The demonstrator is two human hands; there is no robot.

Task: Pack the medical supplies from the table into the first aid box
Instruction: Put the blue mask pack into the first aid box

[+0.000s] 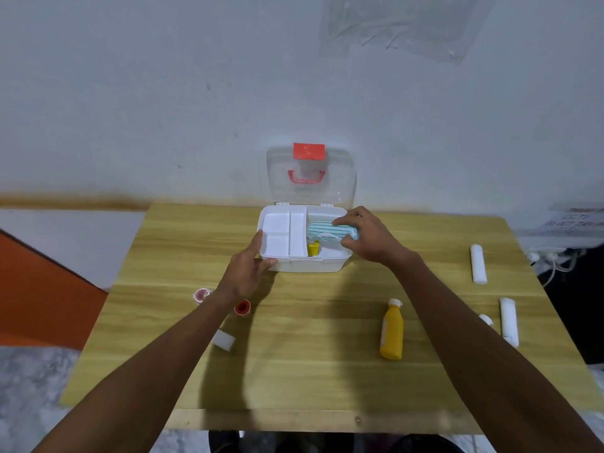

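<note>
a teal striped packet is being pressed into the open right side of the first aid box by the right hand, whose fingers are curled over its far end and closed on it. the box is being steadied at its front left corner by the left hand, thumb on the rim and fingers bent against the wall, so nothing is being lifted by it. a white divider tray is sitting in the left part of the box, and a small yellow item is lying beside it under the packet.

the packet looks to be lying across the compartment and riding high; if it is being left proud of the rim, the clear lid, now standing upright behind, is likely to be blocked from shutting. the yellow item could be getting wedged or crushed beneath it. a hard push could also be sliding the light box on the smooth surface if the left grip is being eased.

much is still waiting on the table: a yellow bottle, two white rolls at the right, a third small white piece beside them, two small red-capped jars and a white block by the left forearm, where they could be getting knocked.

the table is being seen as pale wood grain, set against a plain white wall, with grey floor at the left.
</note>
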